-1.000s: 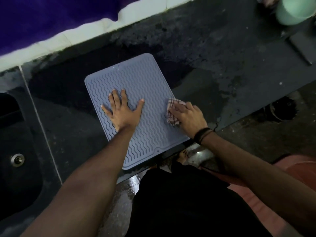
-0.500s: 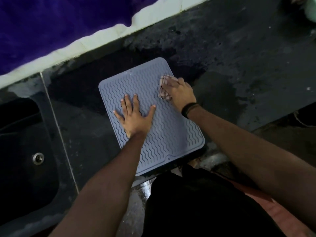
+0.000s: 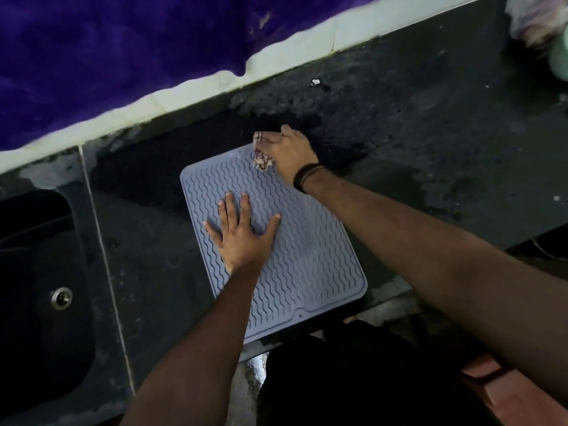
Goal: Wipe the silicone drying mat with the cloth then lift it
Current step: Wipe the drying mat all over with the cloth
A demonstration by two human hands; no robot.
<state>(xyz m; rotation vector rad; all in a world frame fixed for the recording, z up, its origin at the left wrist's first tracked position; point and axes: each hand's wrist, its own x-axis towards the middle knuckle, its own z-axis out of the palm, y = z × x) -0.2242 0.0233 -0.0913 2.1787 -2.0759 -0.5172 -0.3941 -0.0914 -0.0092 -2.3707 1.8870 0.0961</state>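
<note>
A spread left hand (image 3: 242, 238) is pinning the floppy, likely light mat (image 3: 310, 259) while the right hand (image 3: 287, 152), clutching a cloth (image 3: 261, 159), is wiping its far corner.

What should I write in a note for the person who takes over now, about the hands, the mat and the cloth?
Left hand: flat and open on the mat, pinning it down.
Right hand: closed on the bunched cloth, at the mat's far corner.
Mat: flat on the dark counter, near edge at the counter's front, beside the sink.
Done: wiping is under way; how much is covered cannot be told.
Left: finish wiping, then lift the mat.
</note>
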